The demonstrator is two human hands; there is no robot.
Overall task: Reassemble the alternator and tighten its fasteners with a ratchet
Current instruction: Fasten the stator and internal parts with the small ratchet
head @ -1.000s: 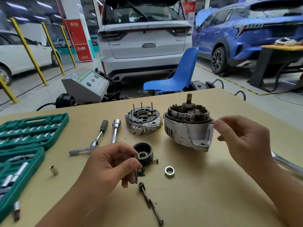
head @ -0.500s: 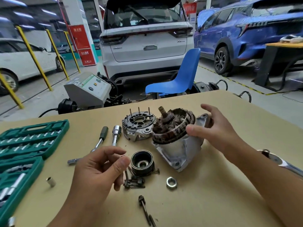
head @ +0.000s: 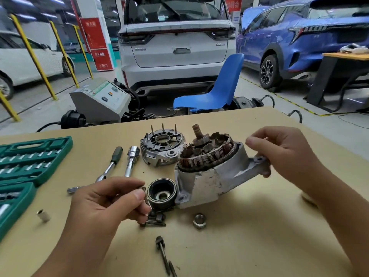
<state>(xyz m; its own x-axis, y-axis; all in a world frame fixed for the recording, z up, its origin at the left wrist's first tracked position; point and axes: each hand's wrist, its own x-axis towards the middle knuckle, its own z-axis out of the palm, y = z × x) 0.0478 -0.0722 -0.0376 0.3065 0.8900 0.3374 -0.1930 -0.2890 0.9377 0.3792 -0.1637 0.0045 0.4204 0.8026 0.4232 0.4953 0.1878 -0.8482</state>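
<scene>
Your right hand [head: 279,156] gripped the housing [head: 209,180] by its mounting ear, fingers curled over the lug, and the housing sat tilted on the bench [head: 249,236], its open face turned up and left; the rotor [head: 205,148] stood inside it, shaft leaning up-left, copper windings showing round the rim; your left hand [head: 107,198] hovered low over the bench with thumb and forefinger pinching a small dark part, too blurred to name; just beside that thumb lay the pulley [head: 162,193], touching the housing's lower corner; a few bolts [head: 154,220] lay bunched under the pulley, and two longer bolts [head: 164,256] lay nearer you, apart from the rest; the nut [head: 199,221] sat alone in front of the housing; the end cover [head: 162,146] rested behind, studs pointing up, near the rotor's rim, though you could not tell whether they touched; the ratchet [head: 107,166] and an extension [head: 131,160] lay side by side left of the cover; a loose socket [head: 43,215] lay near the green socket case [head: 30,156] at the bench's left edge
</scene>
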